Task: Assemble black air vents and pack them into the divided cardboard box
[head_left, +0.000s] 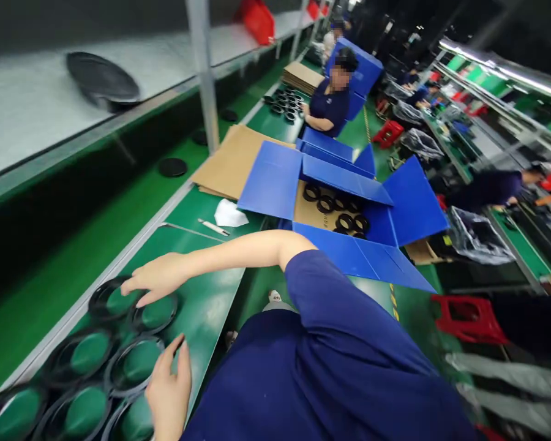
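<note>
Left hand and right hand, grips open, touch black rings on green table.

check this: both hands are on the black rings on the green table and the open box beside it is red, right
Not quite. The head view shows the box is blue, not red. The rest holds: the left hand and right hand rest on the black rings on the green table.

The black rings by the green worktable look like glossy moulded plastic. The table's surface is smooth with a slight sheen. Beyond it, the blue box is matt corrugated plastic, lined with brown cardboard.
</note>
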`<action>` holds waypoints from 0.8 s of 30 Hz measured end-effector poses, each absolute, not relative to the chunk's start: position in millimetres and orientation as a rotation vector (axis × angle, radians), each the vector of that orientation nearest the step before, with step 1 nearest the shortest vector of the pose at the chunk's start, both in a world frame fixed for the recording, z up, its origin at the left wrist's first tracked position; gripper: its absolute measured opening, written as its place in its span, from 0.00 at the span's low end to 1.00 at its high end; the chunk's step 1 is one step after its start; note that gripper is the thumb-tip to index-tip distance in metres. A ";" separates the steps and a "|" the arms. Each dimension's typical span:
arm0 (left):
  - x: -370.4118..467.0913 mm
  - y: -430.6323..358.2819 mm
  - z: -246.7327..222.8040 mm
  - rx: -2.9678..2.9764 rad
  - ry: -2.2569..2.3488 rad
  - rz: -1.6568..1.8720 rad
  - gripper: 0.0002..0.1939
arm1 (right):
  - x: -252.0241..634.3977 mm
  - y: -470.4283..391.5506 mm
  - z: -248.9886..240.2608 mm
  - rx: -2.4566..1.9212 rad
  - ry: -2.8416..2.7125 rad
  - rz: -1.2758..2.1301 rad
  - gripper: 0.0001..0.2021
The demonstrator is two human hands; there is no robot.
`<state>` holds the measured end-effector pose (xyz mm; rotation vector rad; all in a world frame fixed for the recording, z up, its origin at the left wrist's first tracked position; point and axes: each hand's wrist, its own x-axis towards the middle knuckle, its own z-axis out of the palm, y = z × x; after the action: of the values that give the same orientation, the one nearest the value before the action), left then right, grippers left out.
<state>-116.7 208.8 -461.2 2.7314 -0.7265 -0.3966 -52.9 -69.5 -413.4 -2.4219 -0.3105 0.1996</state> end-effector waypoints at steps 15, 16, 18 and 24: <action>-231.3 -106.4 -609.1 2.057 -2.782 -0.715 0.42 | -583.0 -397.3 -730.9 -1.529 1.625 0.605 0.57; -233.4 -101.5 -624.5 2.124 -2.780 -0.639 0.40 | -593.4 -396.6 -752.1 -1.453 1.621 0.656 0.64; -234.5 -94.2 -648.2 2.220 -2.750 -0.534 0.35 | -601.5 -396.9 -788.9 -1.329 1.588 0.736 0.73; -229.9 -88.8 -676.8 2.294 -2.733 -0.526 0.29 | -594.2 -412.5 -849.1 -1.187 1.556 0.734 0.69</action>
<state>-229.9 -88.8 -676.8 2.2944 -2.7326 -0.5262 -594.2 -412.5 -849.1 -1.1870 1.5557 0.7345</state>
